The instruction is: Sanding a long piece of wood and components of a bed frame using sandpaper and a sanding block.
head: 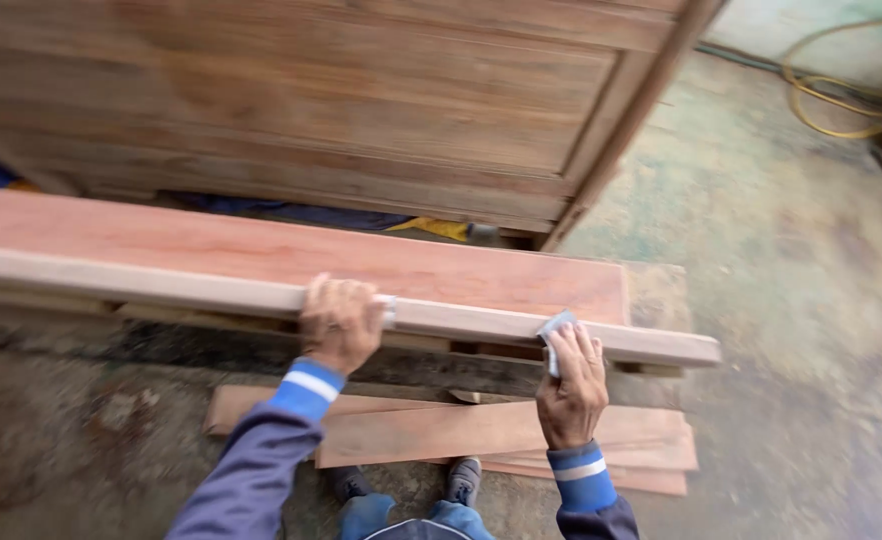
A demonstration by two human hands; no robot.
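Observation:
A long pale wooden strip (161,285) lies across the near edge of a reddish plank (261,250). My left hand (339,322) grips the strip near its middle, fingers wrapped over the top. My right hand (571,385) presses a small grey piece of sandpaper (555,328) against the strip's near face, close to its right end. Both arms wear dark blue sleeves with bright blue, white-striped cuffs.
A large brown panelled wooden cabinet (361,90) stands behind the plank. Several short boards (481,430) lie on the dusty concrete floor (791,300) near my shoes. A yellow hose (831,100) coils at the top right.

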